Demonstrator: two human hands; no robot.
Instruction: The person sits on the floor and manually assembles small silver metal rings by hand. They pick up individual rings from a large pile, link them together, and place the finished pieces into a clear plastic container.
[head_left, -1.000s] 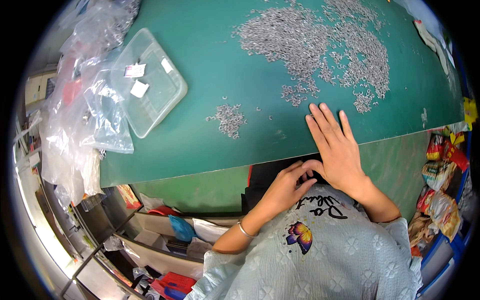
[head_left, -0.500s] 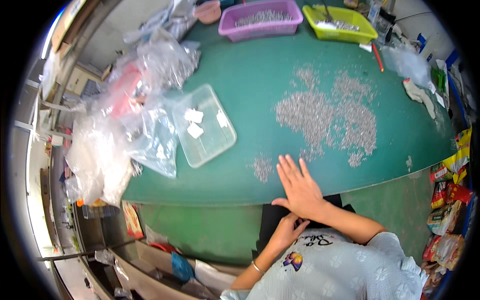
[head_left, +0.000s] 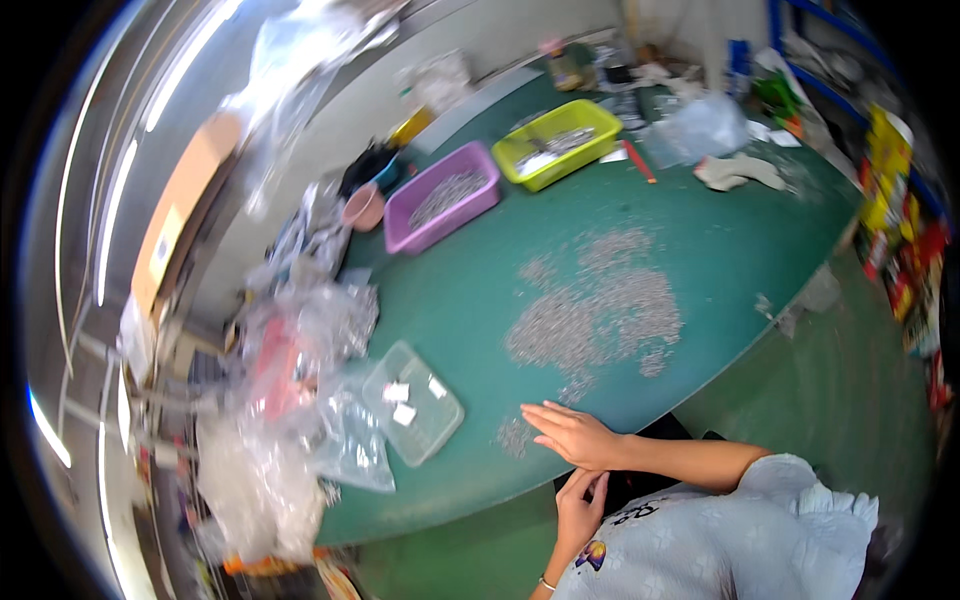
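Note:
My right hand [head_left: 572,436] is stretched out flat over the near edge of the green table [head_left: 440,300], fingers together and holding nothing. By its fingertips lies a small heap of tiny silvery metal pieces [head_left: 514,437]. Beyond it spreads a much larger scatter of the same pieces [head_left: 590,320]. My left hand [head_left: 580,508], with a bracelet at its wrist, is bent up against the underside of my right wrist at the table's edge. Its fingers are partly hidden there, so whether they hold anything does not show.
A clear plastic tray [head_left: 433,428] with white slips lies left of the small heap, beside piled plastic bags [head_left: 290,400]. Purple [head_left: 400,225] and yellow-green [head_left: 540,178] baskets of metal pieces stand at the back. A red pen [head_left: 640,163] and white glove [head_left: 740,172] lie far right.
The whole view has swung and tilted, showing more of the wall and shelves at the left. My right hand has turned, its fingers now pointing left toward the small heap. The metal pieces look unchanged.

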